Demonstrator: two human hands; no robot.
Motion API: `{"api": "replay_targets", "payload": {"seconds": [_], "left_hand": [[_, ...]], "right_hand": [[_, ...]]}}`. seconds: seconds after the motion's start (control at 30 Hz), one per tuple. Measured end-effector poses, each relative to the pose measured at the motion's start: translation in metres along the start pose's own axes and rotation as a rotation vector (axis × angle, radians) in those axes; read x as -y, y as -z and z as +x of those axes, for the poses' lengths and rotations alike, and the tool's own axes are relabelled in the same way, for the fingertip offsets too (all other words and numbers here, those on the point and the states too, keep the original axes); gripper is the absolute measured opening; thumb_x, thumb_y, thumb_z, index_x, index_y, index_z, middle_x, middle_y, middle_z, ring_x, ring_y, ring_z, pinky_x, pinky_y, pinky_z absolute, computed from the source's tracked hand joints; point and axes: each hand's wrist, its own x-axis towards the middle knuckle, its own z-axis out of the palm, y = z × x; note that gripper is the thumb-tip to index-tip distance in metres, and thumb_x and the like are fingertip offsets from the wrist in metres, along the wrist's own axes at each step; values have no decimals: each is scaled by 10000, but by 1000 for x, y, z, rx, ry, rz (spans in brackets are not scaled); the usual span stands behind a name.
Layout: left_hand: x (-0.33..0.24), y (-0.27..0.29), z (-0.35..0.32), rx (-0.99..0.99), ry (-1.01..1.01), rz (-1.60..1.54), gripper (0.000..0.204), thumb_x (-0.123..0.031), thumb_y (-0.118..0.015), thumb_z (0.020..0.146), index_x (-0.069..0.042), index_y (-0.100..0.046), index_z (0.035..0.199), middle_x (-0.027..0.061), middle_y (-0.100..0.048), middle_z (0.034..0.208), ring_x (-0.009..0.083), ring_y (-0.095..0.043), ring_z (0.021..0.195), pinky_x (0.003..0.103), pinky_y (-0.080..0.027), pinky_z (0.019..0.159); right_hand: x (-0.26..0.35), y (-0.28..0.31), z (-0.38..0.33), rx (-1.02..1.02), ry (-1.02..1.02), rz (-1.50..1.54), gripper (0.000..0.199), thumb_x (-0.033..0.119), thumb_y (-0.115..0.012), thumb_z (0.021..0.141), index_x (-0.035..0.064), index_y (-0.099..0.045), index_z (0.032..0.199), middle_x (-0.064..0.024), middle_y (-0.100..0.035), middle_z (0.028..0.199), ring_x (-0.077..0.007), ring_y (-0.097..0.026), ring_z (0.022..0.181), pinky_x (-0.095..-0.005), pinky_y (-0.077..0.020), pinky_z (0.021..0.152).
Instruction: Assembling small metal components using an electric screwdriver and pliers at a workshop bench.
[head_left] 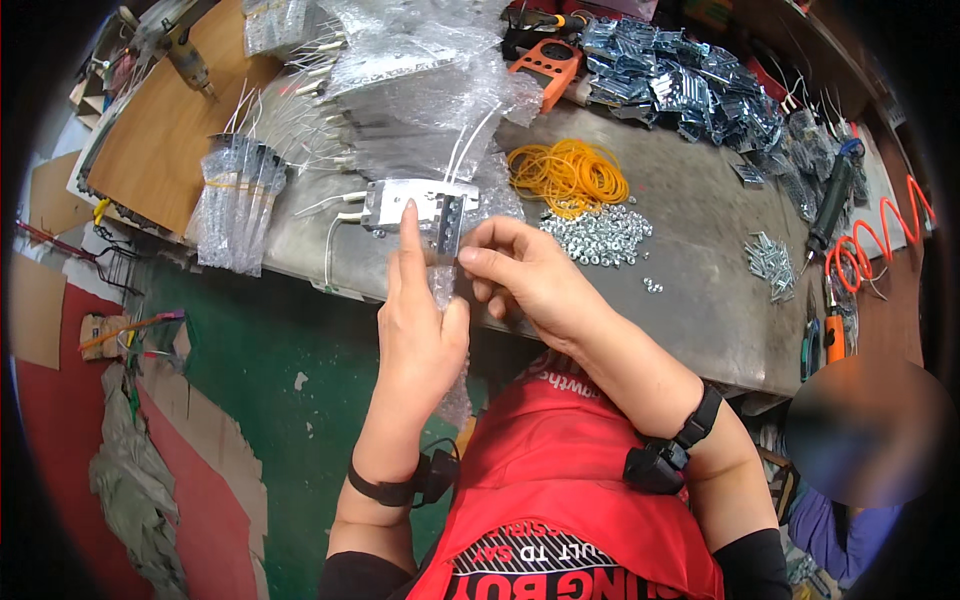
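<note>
Step in hand: the left hand [422, 325] and right hand [535, 278] seem to be steadying a dark strip [447, 225] against a silver block [425, 206], apparently lining up the 2 pieces.
Next move: it is probably calling for light, even finger pressure, keeping the strip square and the thin wires from snagging.
Left index finger: it is pointing away from the body and lying over the block's face; whether the other fingers are gripping anything, I cannot tell.
Right thumb and index: they are bending close together at the strip's right edge; a firm pinch I cannot tell, and the other fingers are curling inward.
Block's place: it is lying near the front edge of the worktable [690, 300], just below the large bubble wrap [400, 120].
Block's look: it is showing a pale, shiny, rectangular face, with 2 white leads [347, 207] leaving its left end.
Strip's look: it is running lengthwise across the block's right part, dark with a bright metallic edge; 2 thin white wires [462, 145] are rising beyond its far end.
Right of the hands: loose nuts [600, 238] are lying beside yellow rubber bands [575, 178].
</note>
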Motion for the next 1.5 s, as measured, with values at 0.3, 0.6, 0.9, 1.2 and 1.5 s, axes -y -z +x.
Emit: {"api": "replay_targets", "payload": {"seconds": [0.3, 0.6, 0.9, 1.2, 1.5], "left_hand": [[22, -9, 9, 53, 235, -683, 402, -40, -496, 790, 38, -513, 1184, 184, -625, 1032, 252, -624, 946, 351, -486, 818], [22, -10, 16, 90, 336, -742, 397, -22, -489, 785, 34, -518, 1177, 136, -615, 960, 197, -601, 847, 314, -478, 754], [16, -3, 19, 160, 430, -824, 378, -17, -466, 807, 8, -524, 1180, 73, -582, 986, 119, -549, 840, 257, -446, 733], [24, -10, 21, 108, 354, -779, 506, -5, -464, 801, 10, -435, 1306, 105, -571, 1080, 141, -571, 910, 266, -471, 750], [47, -26, 21, 60, 399, -875, 678, -90, -498, 790, 47, -305, 1425, 185, -589, 1132, 203, -594, 944, 299, -476, 807]], "right_hand": [[23, -12, 11, -22, -28, -288, 263, 267, -531, 939, 20, -592, 873, -29, -577, 751, -71, -525, 549, -203, -402, 443], [5, -20, 29, -218, 536, -696, 276, 256, -652, 913, 0, -584, 833, 3, -531, 634, -46, -472, 596, -229, -376, 513], [9, -18, 35, -164, 335, -616, 335, 285, -658, 875, -47, -616, 884, -79, -612, 681, -121, -570, 585, -285, -465, 538], [12, -17, 39, -189, 220, -606, 329, 294, -634, 871, -33, -640, 841, -85, -628, 678, -144, -578, 604, -310, -469, 573], [12, -23, 33, -251, 339, -820, 237, 207, -673, 832, -24, -627, 856, -112, -637, 665, -177, -600, 608, -327, -484, 601]]}}
